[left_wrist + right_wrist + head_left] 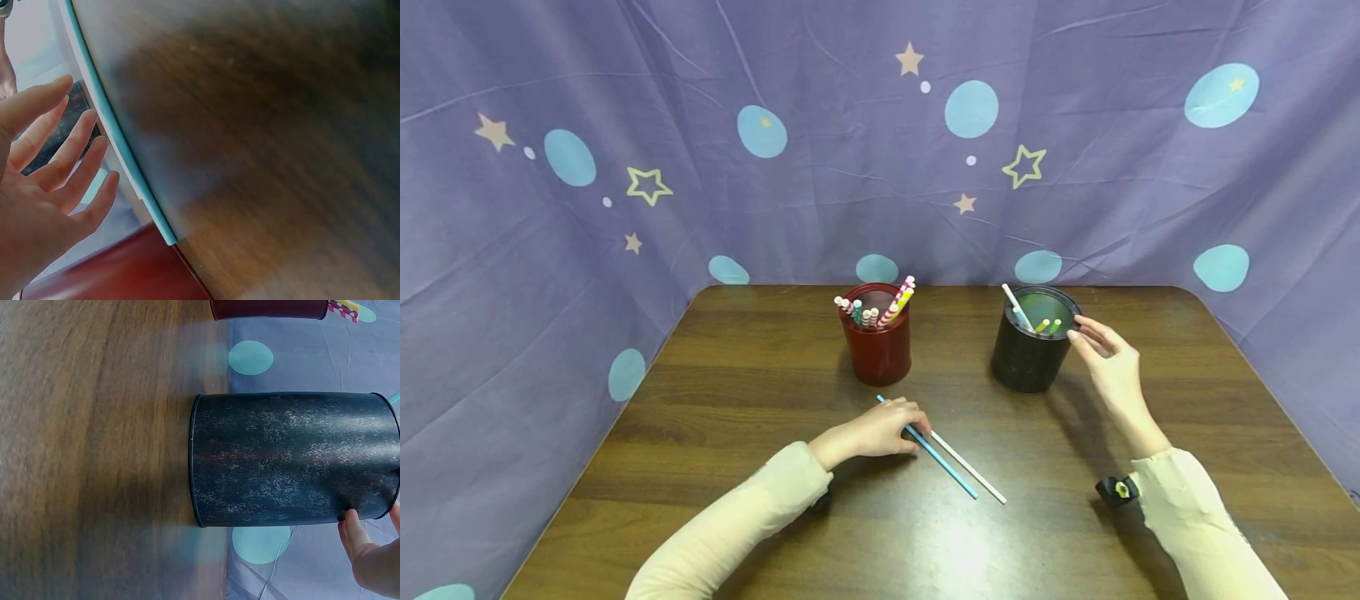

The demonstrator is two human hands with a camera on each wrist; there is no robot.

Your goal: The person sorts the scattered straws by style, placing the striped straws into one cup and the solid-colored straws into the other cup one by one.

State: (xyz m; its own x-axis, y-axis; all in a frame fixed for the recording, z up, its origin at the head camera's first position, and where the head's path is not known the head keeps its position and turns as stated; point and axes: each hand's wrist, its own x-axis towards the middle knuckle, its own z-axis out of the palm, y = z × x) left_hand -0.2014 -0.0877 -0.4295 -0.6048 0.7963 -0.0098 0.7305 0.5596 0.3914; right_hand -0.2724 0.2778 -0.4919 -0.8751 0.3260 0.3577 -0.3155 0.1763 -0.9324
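Two paper straws lie side by side on the table, a blue straw (952, 472) and a white straw (973, 472). My left hand (880, 429) is over their upper part, fingers spread and loosely bent; in the left wrist view the fingertips show beside the blue straw (115, 128), not wrapped round it. On the right, my right hand (1112, 367) touches the rim and upper side of a black can (1028, 362) with thumb and fingertips. That can holds white, blue, yellow and green straws. In the right wrist view the thumb rests against the can's side (281, 459).
A dark red can (880, 354) with several striped and patterned straws stands left of the black can, near the table's back. Behind the wooden table (760, 358) hangs a purple curtain (865, 167) with stars and dots. A black band with a bow (1117, 490) is by the right sleeve.
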